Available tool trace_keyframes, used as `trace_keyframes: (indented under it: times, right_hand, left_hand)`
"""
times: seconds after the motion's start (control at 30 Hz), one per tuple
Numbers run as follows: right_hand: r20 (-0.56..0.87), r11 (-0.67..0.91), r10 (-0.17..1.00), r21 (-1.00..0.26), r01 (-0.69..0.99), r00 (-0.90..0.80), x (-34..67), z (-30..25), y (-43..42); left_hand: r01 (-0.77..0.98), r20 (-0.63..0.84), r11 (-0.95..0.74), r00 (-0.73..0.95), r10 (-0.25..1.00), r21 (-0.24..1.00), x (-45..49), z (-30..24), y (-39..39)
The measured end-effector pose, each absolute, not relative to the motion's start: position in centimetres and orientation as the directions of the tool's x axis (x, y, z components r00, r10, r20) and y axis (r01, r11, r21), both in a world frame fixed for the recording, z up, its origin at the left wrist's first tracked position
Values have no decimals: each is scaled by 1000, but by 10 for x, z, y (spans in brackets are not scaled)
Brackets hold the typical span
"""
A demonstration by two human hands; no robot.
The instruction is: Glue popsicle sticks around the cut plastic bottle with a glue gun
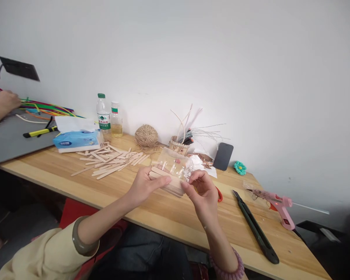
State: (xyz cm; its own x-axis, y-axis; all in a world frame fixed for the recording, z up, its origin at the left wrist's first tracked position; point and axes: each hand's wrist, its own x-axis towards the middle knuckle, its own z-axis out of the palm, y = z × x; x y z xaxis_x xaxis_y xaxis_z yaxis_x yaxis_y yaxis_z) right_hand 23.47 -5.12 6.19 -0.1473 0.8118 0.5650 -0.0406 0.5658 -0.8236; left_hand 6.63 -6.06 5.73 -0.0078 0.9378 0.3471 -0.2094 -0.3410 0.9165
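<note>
Both my hands hold one clear plastic bag of wide wooden craft sticks [172,171] just above the wooden table [163,210]. My left hand [146,184] grips the bag's left end, with the thumb lying across the sticks. My right hand [200,188] pinches the crinkled plastic at the bag's right end. A scatter of loose wooden craft sticks [111,159] lies on the table beyond my left hand. A red-handled tool [219,194] peeks out behind my right hand.
A tissue pack [77,139], two bottles [108,118], a ball of twine [146,136] and a phone [223,156] line the back. A utility knife [255,225] and a pink glue gun [281,206] lie right. Another person's hand [2,103] rests far left near coloured pipe cleaners [46,107].
</note>
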Motion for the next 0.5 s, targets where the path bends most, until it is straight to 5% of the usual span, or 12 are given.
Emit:
trace_keyframes:
  times: [0.5]
  right_hand:
    - [490, 495, 841, -868, -36, -229, 241, 60, -49]
  left_hand:
    - [-109, 283, -270, 137, 949, 957, 53, 69, -58]
